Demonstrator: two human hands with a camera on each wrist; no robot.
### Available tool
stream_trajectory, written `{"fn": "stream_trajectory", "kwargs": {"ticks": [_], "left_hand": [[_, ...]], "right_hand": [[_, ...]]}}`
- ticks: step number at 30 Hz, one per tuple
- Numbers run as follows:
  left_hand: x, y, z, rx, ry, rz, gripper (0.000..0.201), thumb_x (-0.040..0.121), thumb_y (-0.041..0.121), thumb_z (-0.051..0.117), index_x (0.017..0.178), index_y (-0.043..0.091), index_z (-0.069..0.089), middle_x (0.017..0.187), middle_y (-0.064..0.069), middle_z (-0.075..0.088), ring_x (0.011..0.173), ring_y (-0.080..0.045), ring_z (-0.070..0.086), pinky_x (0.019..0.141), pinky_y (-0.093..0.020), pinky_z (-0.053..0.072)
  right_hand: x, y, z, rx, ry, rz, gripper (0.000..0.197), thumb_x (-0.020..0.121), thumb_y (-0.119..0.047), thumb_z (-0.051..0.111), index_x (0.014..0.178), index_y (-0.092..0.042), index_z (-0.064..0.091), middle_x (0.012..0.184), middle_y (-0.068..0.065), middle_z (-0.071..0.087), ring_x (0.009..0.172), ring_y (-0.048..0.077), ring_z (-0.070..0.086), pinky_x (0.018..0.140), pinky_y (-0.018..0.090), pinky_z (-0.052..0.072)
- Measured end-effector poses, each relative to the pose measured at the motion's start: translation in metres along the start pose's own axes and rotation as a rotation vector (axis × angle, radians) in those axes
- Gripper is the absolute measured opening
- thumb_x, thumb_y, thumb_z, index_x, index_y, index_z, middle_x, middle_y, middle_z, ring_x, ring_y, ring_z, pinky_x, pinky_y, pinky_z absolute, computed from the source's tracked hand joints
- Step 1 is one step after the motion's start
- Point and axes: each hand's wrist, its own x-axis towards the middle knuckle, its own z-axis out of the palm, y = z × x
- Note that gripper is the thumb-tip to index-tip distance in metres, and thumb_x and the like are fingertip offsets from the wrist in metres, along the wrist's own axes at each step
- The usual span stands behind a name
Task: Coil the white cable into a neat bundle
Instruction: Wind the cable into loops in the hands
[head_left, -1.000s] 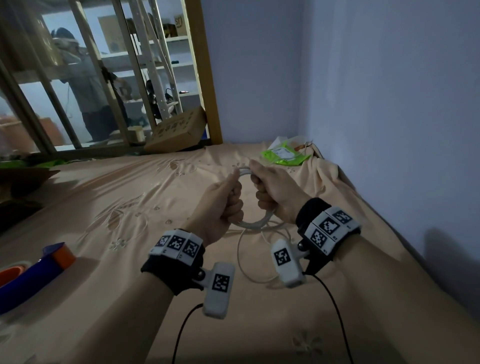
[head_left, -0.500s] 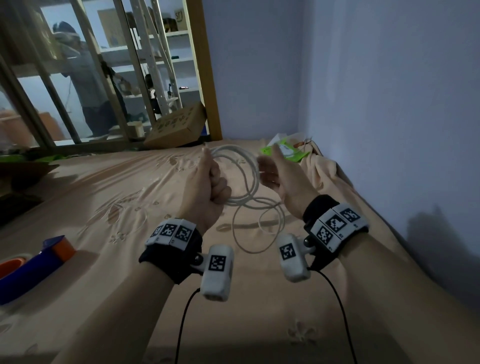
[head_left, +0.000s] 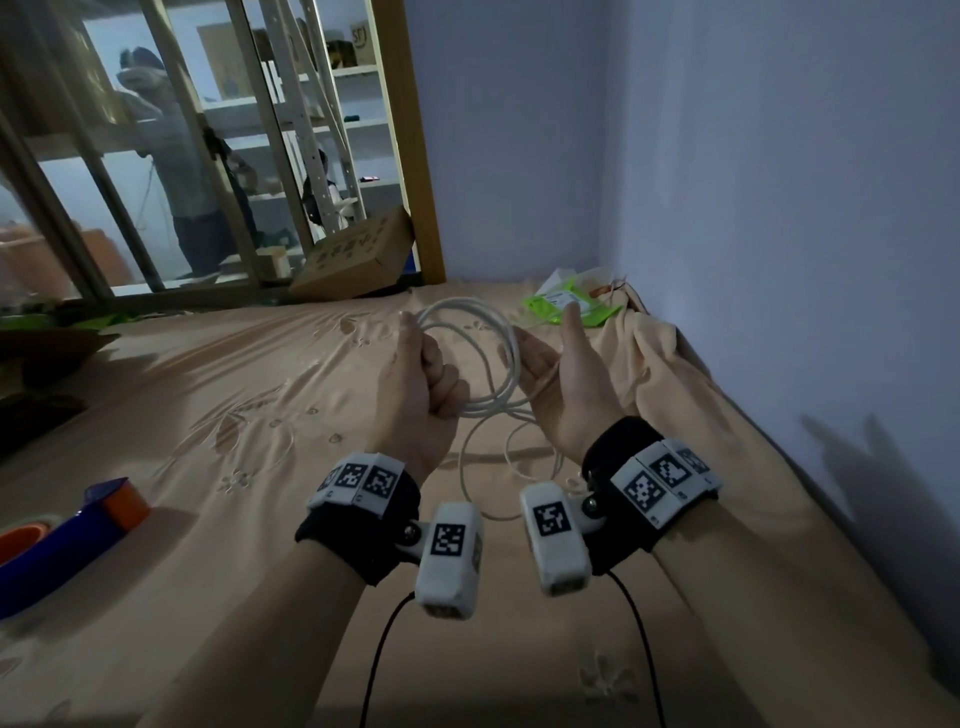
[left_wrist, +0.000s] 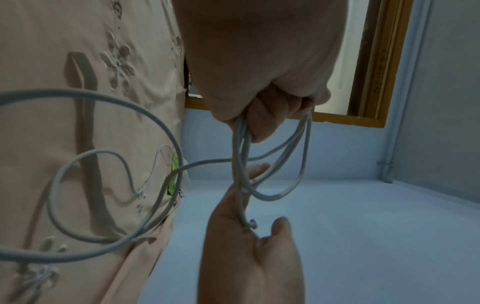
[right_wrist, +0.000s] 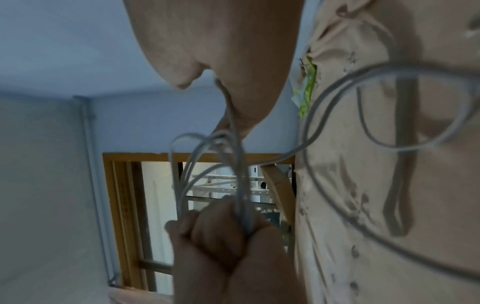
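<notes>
The white cable (head_left: 498, 353) hangs in several loops above the peach bedsheet. My left hand (head_left: 421, 374) grips the loops in a fist, seen in the left wrist view (left_wrist: 270, 107) and as the lower fist (right_wrist: 221, 236) in the right wrist view. My right hand (head_left: 556, 374) is held upright beside the loops with fingers straight. The cable runs across its palm (left_wrist: 244, 205) and past the base of its thumb (right_wrist: 226, 96). The rest of the cable (head_left: 483, 467) lies loose in curves on the sheet below both hands.
A blue and orange tape dispenser (head_left: 67, 530) lies at the left on the bed. A green packet (head_left: 566, 306) sits at the far corner by the wall. A cardboard box (head_left: 358, 254) leans against the window frame; a person (head_left: 176, 156) stands behind the glass.
Both hands rose from a tight two-handed hold low over the sheet. The right hand let go and opened, moving apart from the left; the loops widened.
</notes>
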Motion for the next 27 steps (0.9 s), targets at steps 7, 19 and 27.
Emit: {"fn": "stream_trajectory", "kwargs": {"ticks": [7, 19, 27], "left_hand": [[-0.004, -0.005, 0.002, 0.134, -0.023, -0.048, 0.048, 0.1, 0.046, 0.043, 0.061, 0.019, 0.034, 0.051, 0.004, 0.016, 0.038, -0.009, 0.014, 0.037, -0.023, 0.013], [-0.013, 0.0, -0.005, 0.312, -0.203, -0.189, 0.044, 0.1, 0.045, 0.043, 0.068, 0.015, 0.041, 0.048, 0.004, 0.013, 0.038, -0.011, 0.014, 0.044, -0.026, 0.018], [-0.01, 0.018, 0.003, 0.454, -0.297, -0.399, 0.058, 0.097, 0.058, 0.034, 0.066, 0.012, 0.048, 0.043, 0.005, 0.021, 0.036, -0.009, 0.015, 0.041, -0.024, 0.012]], "right_hand": [[-0.01, 0.0, 0.013, -0.571, -0.117, -0.096, 0.042, 0.097, -0.046, 0.052, 0.107, -0.007, 0.064, 0.092, 0.009, 0.069, 0.065, 0.019, 0.063, 0.06, 0.03, 0.053], [-0.009, -0.01, 0.013, -0.769, -0.083, -0.047, 0.059, 0.098, -0.059, 0.036, 0.061, -0.015, 0.049, 0.052, -0.002, 0.029, 0.04, 0.012, 0.021, 0.039, 0.021, 0.019], [-0.011, -0.014, 0.008, -1.024, -0.217, -0.118, 0.048, 0.097, -0.049, 0.052, 0.073, -0.007, 0.06, 0.051, -0.004, 0.035, 0.039, 0.01, 0.029, 0.039, 0.022, 0.024]]}}
